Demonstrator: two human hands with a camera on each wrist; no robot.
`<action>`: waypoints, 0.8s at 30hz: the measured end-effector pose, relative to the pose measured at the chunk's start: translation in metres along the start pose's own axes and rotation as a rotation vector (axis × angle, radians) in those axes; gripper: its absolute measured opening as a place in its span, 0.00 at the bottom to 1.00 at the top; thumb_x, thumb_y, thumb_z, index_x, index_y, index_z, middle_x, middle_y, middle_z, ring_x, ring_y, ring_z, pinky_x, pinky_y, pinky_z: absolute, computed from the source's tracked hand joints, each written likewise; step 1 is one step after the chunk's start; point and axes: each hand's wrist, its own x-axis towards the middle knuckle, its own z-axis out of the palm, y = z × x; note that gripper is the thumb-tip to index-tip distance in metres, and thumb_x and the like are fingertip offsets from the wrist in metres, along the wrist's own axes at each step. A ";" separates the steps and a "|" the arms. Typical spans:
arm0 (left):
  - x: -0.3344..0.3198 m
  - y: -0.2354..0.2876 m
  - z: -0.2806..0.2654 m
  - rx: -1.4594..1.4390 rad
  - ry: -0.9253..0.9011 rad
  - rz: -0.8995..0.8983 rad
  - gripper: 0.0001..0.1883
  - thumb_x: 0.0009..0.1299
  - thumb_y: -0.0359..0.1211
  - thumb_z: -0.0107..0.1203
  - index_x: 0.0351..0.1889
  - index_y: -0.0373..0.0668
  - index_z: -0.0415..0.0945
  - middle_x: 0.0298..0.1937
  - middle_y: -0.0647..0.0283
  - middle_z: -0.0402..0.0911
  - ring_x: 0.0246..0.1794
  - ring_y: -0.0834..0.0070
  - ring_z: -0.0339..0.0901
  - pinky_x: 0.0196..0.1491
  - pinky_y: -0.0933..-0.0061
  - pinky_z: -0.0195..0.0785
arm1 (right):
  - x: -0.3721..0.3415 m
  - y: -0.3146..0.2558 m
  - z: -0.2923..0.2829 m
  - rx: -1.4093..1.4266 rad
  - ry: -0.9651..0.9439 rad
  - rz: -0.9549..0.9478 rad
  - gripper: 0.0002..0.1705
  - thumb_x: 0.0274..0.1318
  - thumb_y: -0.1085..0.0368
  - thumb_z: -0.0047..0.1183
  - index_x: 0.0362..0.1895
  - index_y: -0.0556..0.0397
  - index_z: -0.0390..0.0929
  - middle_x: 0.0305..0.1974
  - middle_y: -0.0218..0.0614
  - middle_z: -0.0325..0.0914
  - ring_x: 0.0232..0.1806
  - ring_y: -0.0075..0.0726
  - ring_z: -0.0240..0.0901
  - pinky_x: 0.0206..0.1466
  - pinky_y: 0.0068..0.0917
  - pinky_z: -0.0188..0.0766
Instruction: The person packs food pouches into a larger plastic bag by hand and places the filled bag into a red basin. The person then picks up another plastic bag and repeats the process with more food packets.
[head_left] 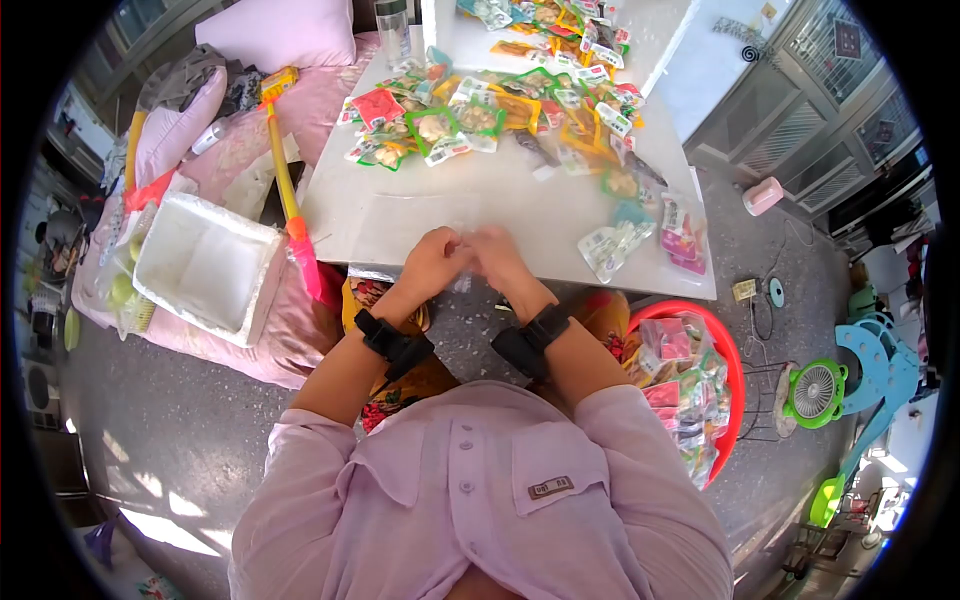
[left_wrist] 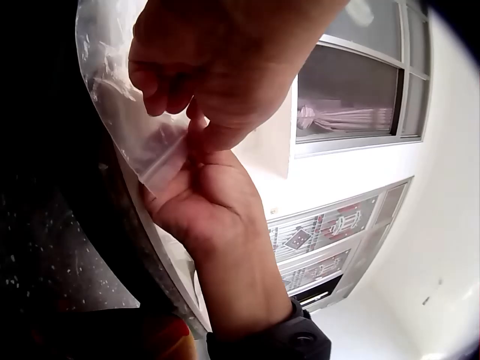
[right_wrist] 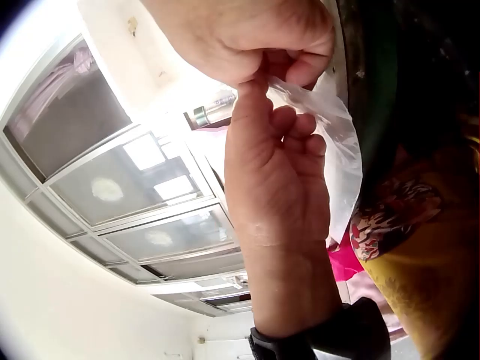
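Observation:
Both hands meet above the table's near edge, at a clear plastic bag. My left hand and right hand touch at the fingertips. In the left wrist view, the left hand has curled fingers at the top, while the right hand pinches near a strip on the bag. The right wrist view shows the right hand pinching the bag's edge above the left hand, whose thumb meets it. The bag's contents, if any, cannot be made out.
Colourful sealed packets spread over the table's far half, with pink packets near its right edge. A red basin of packets stands at lower right. A white foam box rests on the bed at left, beside a yellow-and-pink handle.

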 end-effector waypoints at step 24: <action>0.010 -0.022 0.000 0.085 0.287 -0.057 0.08 0.56 0.31 0.44 0.30 0.36 0.67 0.22 0.51 0.71 0.24 0.60 0.70 0.30 0.66 0.63 | 0.010 0.001 -0.009 -1.067 0.233 -0.519 0.09 0.46 0.66 0.40 0.25 0.59 0.68 0.23 0.49 0.69 0.28 0.50 0.67 0.32 0.36 0.64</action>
